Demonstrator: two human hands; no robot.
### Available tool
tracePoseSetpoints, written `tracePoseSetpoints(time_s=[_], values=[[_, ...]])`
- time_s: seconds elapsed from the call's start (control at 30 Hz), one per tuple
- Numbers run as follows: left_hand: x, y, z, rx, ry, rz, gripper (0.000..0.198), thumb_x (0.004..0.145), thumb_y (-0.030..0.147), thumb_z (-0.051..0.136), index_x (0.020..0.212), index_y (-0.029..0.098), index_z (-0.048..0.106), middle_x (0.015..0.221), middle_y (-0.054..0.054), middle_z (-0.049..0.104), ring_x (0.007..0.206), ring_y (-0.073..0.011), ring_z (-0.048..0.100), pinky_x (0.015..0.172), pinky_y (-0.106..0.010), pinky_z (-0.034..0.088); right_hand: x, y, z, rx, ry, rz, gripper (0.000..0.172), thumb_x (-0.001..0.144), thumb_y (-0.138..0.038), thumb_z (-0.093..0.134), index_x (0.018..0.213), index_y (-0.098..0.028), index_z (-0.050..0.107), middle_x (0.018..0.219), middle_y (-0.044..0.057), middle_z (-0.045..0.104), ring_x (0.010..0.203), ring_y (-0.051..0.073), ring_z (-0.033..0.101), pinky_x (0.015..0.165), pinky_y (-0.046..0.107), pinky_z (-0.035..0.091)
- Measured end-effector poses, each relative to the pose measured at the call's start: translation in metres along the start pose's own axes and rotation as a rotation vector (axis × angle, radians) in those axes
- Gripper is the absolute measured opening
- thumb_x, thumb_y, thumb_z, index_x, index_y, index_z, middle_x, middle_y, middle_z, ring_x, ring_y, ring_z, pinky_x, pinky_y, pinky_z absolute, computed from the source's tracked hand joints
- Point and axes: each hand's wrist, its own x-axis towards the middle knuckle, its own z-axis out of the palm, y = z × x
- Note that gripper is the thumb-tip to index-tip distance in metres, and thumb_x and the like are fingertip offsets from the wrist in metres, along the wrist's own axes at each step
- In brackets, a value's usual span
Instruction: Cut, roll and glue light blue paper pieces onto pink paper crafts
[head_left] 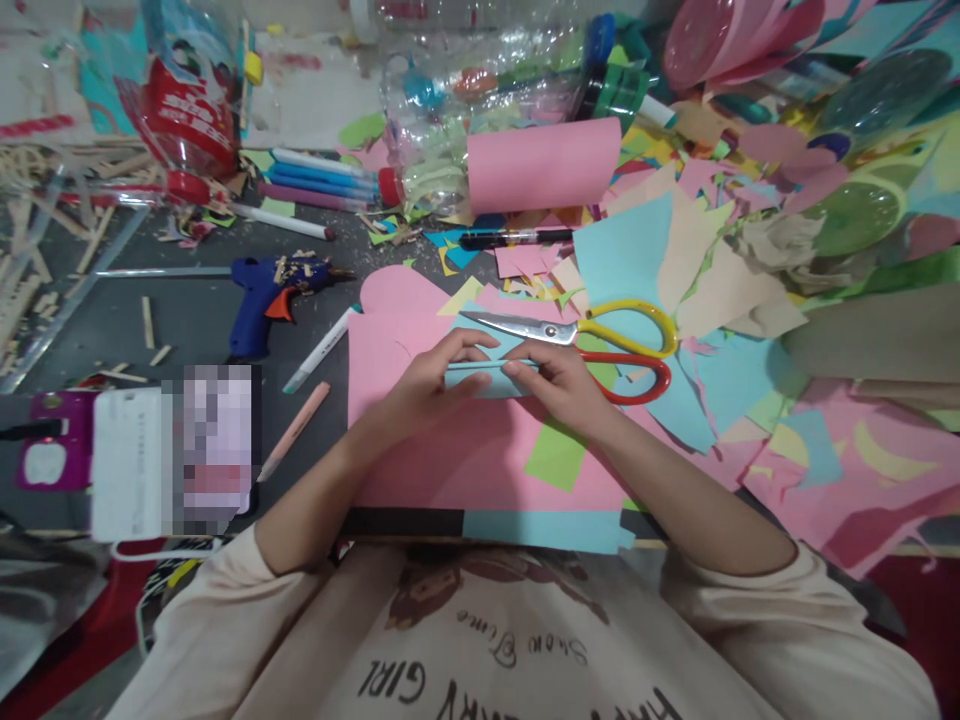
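Note:
My left hand point(431, 385) and my right hand point(561, 385) meet over a small light blue piece of paper point(484, 375), which looks folded into a narrow strip. Fingers of both hands pinch and press it from either end. The strip lies on a large pink sheet point(457, 450) on the table in front of me. Scissors point(592, 335) with a yellow and a red handle lie just beyond my right hand, blades pointing left.
A blue glue gun point(266, 295) lies to the left, with markers point(322, 180) and wooden sticks behind it. A pink paper roll point(544, 165), plastic bottles and heaps of coloured paper scraps fill the back and right. A white device point(127, 460) sits at the near left.

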Motion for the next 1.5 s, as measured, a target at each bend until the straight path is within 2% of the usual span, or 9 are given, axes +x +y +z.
tracePoseSetpoints(time_s=[0.2,0.37,0.57,0.7,0.8,0.97,1.17,1.37,1.5], values=[[0.0011,-0.0003,0.0022,0.02,0.012,-0.028,0.047,0.089,0.064,0.051,0.101,0.02,0.064,0.099,-0.005,0.072,0.089,-0.0166,0.067,0.073,-0.023,0.049,-0.0014,0.0007,0.0011,-0.017,-0.038,0.003,0.043,0.094,-0.056,0.047,0.08,-0.02,0.063,0.072,0.003,0.064,0.064,0.015,0.055,0.06,0.027,0.042],[0.0037,0.0029,0.0009,0.014,0.066,-0.047,0.042,0.085,0.06,0.059,0.087,0.02,0.071,0.09,-0.004,0.076,0.083,-0.0174,0.068,0.074,-0.025,0.051,-0.0014,0.0011,0.0011,-0.016,-0.035,0.022,0.042,0.093,-0.058,0.048,0.081,-0.02,0.064,0.073,0.003,0.066,0.065,0.015,0.057,0.061,0.028,0.042],[0.0032,0.0024,0.0004,-0.005,0.089,0.002,0.037,0.083,0.055,0.064,0.085,0.019,0.074,0.088,-0.005,0.077,0.077,-0.0159,0.068,0.065,-0.023,0.05,-0.0009,0.0014,0.0008,-0.033,-0.007,-0.006,0.039,0.091,-0.056,0.053,0.084,-0.02,0.064,0.078,0.004,0.069,0.068,0.016,0.059,0.062,0.028,0.043],[0.0021,0.0025,0.001,-0.001,0.083,0.033,0.035,0.085,0.053,0.063,0.082,0.019,0.074,0.086,-0.006,0.077,0.074,-0.0155,0.068,0.061,-0.023,0.048,-0.0009,-0.0005,0.0002,-0.028,-0.052,0.007,0.037,0.094,-0.052,0.05,0.08,-0.019,0.063,0.073,0.003,0.067,0.064,0.015,0.058,0.06,0.027,0.041],[0.0017,0.0031,0.0016,0.005,0.097,-0.01,0.036,0.082,0.054,0.065,0.089,0.019,0.073,0.085,-0.005,0.076,0.072,-0.0153,0.067,0.056,-0.022,0.044,-0.0006,-0.0014,-0.0003,-0.021,-0.058,0.018,0.039,0.095,-0.05,0.048,0.075,-0.019,0.061,0.068,0.002,0.064,0.062,0.014,0.055,0.059,0.027,0.04],[0.0023,0.0014,0.0022,-0.037,0.195,-0.143,0.034,0.082,0.047,0.063,0.094,0.017,0.072,0.064,0.001,0.067,0.053,-0.0098,0.053,0.049,-0.021,0.037,0.0004,-0.001,-0.0008,-0.026,0.012,0.016,0.037,0.092,-0.049,0.053,0.071,-0.02,0.06,0.067,0.001,0.063,0.062,0.014,0.054,0.061,0.028,0.041],[0.0034,0.0029,0.0026,-0.067,0.225,-0.143,0.026,0.077,0.041,0.066,0.087,0.017,0.073,0.087,-0.004,0.075,0.064,-0.0107,0.061,0.053,-0.02,0.043,-0.001,0.0027,0.0017,-0.046,0.074,0.043,0.03,0.089,-0.048,0.059,0.076,-0.02,0.062,0.071,0.002,0.066,0.061,0.014,0.053,0.057,0.027,0.039],[0.0026,0.0025,0.0015,-0.083,0.203,-0.131,0.041,0.076,0.055,0.069,0.092,0.017,0.068,0.086,-0.005,0.074,0.074,-0.0152,0.068,0.058,-0.021,0.048,-0.0023,0.0035,0.0024,-0.03,0.108,0.058,0.021,0.086,-0.04,0.063,0.079,-0.02,0.063,0.071,0.001,0.066,0.056,0.012,0.049,0.052,0.026,0.036],[0.0023,-0.0001,0.0012,-0.073,0.212,-0.129,0.047,0.075,0.061,0.069,0.091,0.018,0.067,0.088,-0.006,0.073,0.081,-0.0175,0.07,0.061,-0.022,0.05,-0.0015,0.0002,0.002,-0.004,0.095,0.048,0.022,0.087,-0.04,0.062,0.077,-0.02,0.065,0.069,0.002,0.066,0.061,0.014,0.054,0.057,0.027,0.039]])
